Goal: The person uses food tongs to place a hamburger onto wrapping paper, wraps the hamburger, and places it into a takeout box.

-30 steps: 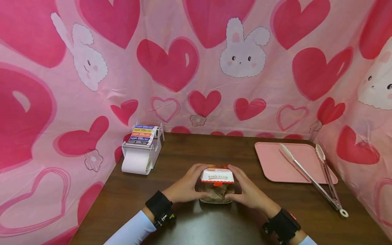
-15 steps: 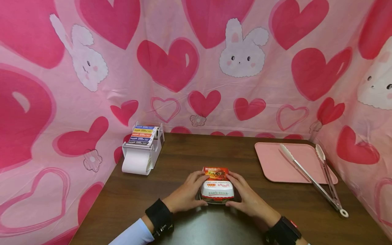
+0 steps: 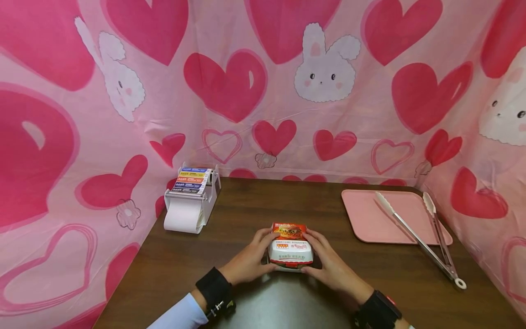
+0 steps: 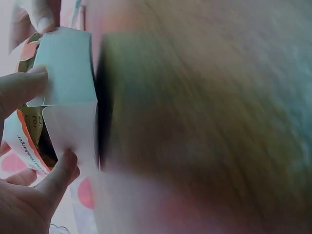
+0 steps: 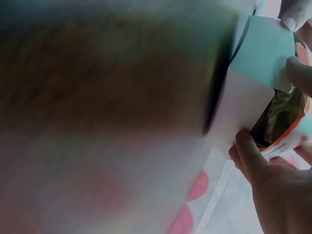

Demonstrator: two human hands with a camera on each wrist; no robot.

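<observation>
A printed hamburger box [image 3: 291, 251], red and white with a burger picture on its lid, stands on the table between both hands. My left hand [image 3: 248, 261] holds its left side, fingers bent along the top and side, thumb near the front lower corner. On the opposite side, my right hand [image 3: 332, 264] grips the box in a mirrored way. The wrist views show pale bare cardboard flaps, with thumbs and fingers pressed to them. Through a gap at the side of the box, brown patterned wrapping paper [image 5: 285, 113] shows; what it wraps is hidden.
A label dispenser [image 3: 192, 196] with several coloured strips and a white roll stands at the back left. On the right lies a pink tray [image 3: 365, 219], and metal tongs [image 3: 415, 237] lie across it, handle end on the wooden table [image 3: 263, 201]. Heart-patterned cloth surrounds the table.
The box lid has come down from its raised, tilted position, so its printed top now faces up and covers the brown wrapping. Both hands have stayed around the box.
</observation>
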